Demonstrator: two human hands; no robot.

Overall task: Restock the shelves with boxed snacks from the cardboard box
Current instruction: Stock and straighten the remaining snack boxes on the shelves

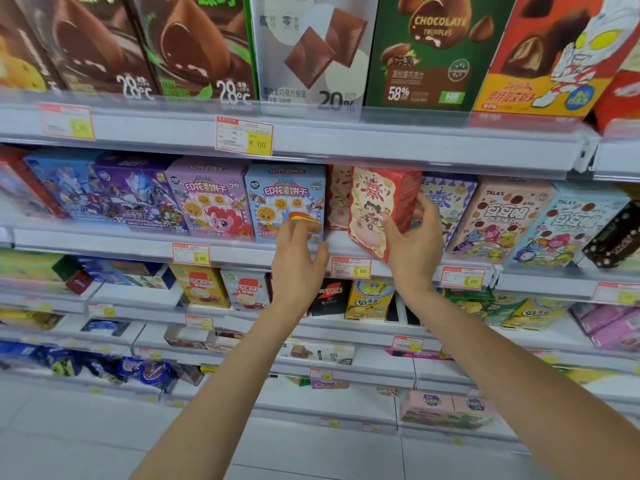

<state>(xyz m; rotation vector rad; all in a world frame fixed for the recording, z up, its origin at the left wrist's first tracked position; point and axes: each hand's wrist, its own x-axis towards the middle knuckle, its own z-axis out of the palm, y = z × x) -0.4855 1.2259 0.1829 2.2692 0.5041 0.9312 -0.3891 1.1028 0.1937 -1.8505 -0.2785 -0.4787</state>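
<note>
My right hand [414, 242] grips a red and cream snack box [375, 206] with a cartoon figure on its front. The box is tilted and sits at the front of the second shelf [242, 252], partly in a gap between a matching box [337, 199] behind it and a purple and white box [450, 199] to the right. My left hand [299, 252] is at the shelf edge with loosely bent fingers, touching the lower corner of a light blue biscuit box [284, 199]. The cardboard box is out of view.
The top shelf [381, 140] carries tall chocolate boxes. More cartoon biscuit boxes line the second shelf on both sides. Lower shelves hold coffee boxes [201, 285], yellow boxes [369, 299] and blue cookie packs [145, 372]. Price tags hang along the shelf edges.
</note>
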